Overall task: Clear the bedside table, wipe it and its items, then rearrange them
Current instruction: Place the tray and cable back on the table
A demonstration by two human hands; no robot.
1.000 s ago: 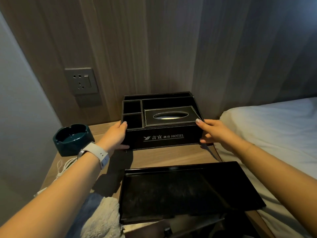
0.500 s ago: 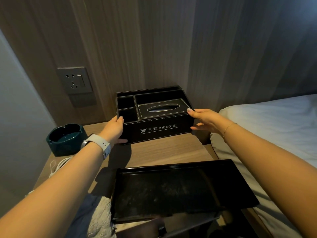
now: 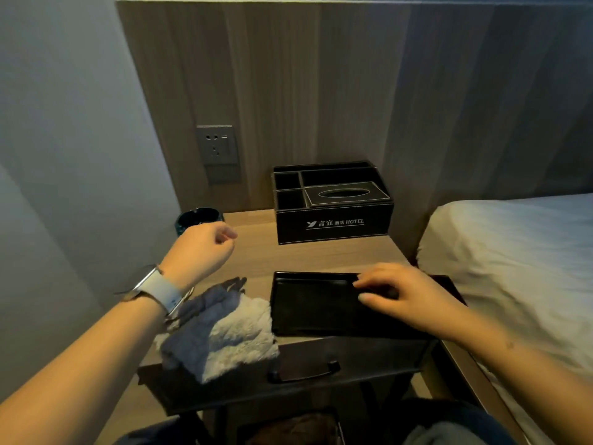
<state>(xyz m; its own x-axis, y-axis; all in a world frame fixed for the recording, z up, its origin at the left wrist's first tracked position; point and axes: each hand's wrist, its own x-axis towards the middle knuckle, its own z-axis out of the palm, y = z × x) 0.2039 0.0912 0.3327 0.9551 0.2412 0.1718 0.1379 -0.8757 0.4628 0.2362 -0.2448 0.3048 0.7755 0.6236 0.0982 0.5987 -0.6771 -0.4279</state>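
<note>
Comparing with a second ago: both hands have come off the organiser and drawn back toward the body.

Bed [image 3: 513, 252], 3 o'clock, white sheet, alongside the bench.

Bench [image 3: 256, 252], wood top, centre of view; a dark drawer front with a handle below its near edge.

Organiser box [image 3: 333, 203], black, hotel print, tissue slot on top. Sits at 12 o'clock against the wall panel, square to it, nobody touching it. Looks placed for good.

Tray [image 3: 308, 306], black, flat, at 5 o'clock on the near bench edge.

Cloth [image 3: 224, 329], grey and white, crumpled, at 7 o'clock just beside the tray's left edge, partly overhanging the front.

Right hand [image 3: 404, 293] over the tray's far right part, fingers bent, tips on or just above its rim; actual grip cannot be told.

Left hand [image 3: 200, 248] hovering at 10 o'clock, loosely curled, grasping nothing.

Ashtray [image 3: 199, 218], dark green, at 11 o'clock, half hidden behind the left hand.

Judgement: the organiser is rearranged; tray likely next, ashtray after.
</note>
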